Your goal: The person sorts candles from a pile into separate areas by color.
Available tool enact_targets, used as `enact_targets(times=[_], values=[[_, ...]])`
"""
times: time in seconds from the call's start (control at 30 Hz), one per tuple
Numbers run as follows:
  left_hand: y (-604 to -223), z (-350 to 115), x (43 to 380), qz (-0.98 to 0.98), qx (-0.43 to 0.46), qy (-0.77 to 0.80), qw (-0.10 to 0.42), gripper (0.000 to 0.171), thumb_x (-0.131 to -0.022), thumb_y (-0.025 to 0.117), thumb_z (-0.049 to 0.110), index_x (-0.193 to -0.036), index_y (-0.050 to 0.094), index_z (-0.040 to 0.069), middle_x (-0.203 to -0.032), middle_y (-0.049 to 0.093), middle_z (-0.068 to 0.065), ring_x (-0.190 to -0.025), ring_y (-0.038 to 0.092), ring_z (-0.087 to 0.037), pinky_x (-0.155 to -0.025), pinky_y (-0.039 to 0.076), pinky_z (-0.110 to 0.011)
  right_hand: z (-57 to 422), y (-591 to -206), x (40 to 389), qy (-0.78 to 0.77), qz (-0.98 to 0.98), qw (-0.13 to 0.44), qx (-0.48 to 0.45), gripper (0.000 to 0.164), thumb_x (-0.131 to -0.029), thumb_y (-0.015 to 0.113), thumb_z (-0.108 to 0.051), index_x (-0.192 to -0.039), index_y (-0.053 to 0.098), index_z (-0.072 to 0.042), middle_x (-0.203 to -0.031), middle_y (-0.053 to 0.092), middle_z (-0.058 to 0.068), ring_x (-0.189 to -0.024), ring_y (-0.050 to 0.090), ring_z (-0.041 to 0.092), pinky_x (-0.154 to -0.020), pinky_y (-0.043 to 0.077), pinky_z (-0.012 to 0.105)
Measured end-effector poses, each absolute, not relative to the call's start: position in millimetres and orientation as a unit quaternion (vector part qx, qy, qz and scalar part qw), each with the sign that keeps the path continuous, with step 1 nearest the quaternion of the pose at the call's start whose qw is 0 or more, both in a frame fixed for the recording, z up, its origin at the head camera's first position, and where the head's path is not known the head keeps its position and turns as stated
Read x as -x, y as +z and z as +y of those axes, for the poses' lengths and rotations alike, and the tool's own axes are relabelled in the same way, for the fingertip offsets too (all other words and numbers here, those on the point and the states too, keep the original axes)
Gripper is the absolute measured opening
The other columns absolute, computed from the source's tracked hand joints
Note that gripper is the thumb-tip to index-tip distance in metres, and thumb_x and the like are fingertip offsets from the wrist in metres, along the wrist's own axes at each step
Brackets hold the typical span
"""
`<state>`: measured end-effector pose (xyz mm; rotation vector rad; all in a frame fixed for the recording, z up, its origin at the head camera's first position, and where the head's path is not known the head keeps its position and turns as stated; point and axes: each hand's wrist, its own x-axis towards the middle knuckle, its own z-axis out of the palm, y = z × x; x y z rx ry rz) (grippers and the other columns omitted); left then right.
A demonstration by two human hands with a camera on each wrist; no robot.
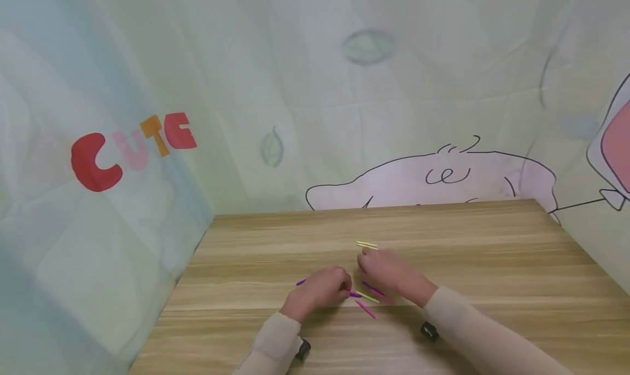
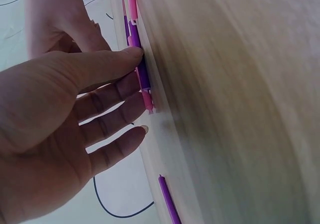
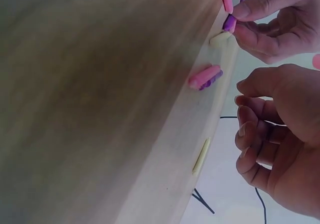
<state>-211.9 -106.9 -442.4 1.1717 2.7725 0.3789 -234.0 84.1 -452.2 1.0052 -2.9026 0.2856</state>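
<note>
My left hand point(image 1: 322, 287) pinches a purple candle-like stick point(image 2: 141, 64) and a pink one between thumb and forefinger, close over the table. In the left wrist view its other fingers are spread loosely. My right hand point(image 1: 386, 268) is beside two yellow sticks point(image 1: 366, 244); in the right wrist view its fingers curl loosely with nothing visible in them. Between the hands lie a yellow stick point(image 1: 368, 297) and a pink stick point(image 1: 366, 309). A purple and pink pair point(image 3: 205, 77) lies side by side below the right hand.
Another purple stick point(image 2: 169, 199) lies left of the left hand. The wooden table point(image 1: 256, 244) meets a printed cloth backdrop point(image 1: 315, 145) at its far edge and left side. Dark wrist devices point(image 1: 429, 331) sit at both sleeves.
</note>
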Motion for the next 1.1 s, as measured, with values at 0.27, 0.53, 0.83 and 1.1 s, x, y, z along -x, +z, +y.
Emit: enact_targets(times=[0.27,0.53,0.83,1.1], values=[[-441.7,-106.0,210.9,0.918,-0.374,0.12,0.061,0.018,-0.088,0.073,0.01,-0.072,0.065,0.013,-0.066,0.051,0.01,-0.061,0.046,-0.005,-0.058,0.039,-0.018,91.0,-457.4,224.1,0.164,-0.919,0.034,-0.357,0.017,-0.088,0.069,-0.014,-0.073,0.06,-0.015,-0.072,0.05,-0.007,-0.06,0.045,0.007,-0.052,0.041,0.025],[-441.2,-105.4,209.7,0.921,-0.365,0.123,0.062,0.016,-0.088,0.073,0.01,-0.073,0.067,0.013,-0.066,0.053,0.01,-0.061,0.047,-0.005,-0.058,0.041,-0.019,96.2,-459.5,213.5,0.192,-0.897,0.038,-0.397,0.025,-0.085,0.07,-0.011,-0.067,0.054,-0.017,-0.067,0.043,-0.009,-0.057,0.038,0.004,-0.05,0.036,0.022],[-439.1,-105.2,208.3,0.918,-0.371,0.126,0.058,0.019,-0.086,0.073,0.008,-0.07,0.065,0.013,-0.065,0.05,0.01,-0.059,0.045,-0.005,-0.056,0.038,-0.019,99.7,-462.7,209.7,0.184,-0.896,0.036,-0.402,0.025,-0.082,0.071,-0.01,-0.066,0.053,-0.018,-0.068,0.044,-0.009,-0.058,0.037,0.004,-0.05,0.035,0.022],[-438.9,-105.2,208.6,0.919,-0.371,0.126,0.054,0.02,-0.085,0.073,0.009,-0.069,0.064,0.014,-0.064,0.05,0.011,-0.059,0.045,-0.005,-0.056,0.038,-0.019,100.7,-460.4,205.4,0.183,-0.897,0.035,-0.401,0.026,-0.081,0.072,-0.011,-0.066,0.052,-0.019,-0.067,0.043,-0.01,-0.058,0.037,0.004,-0.05,0.035,0.022]])
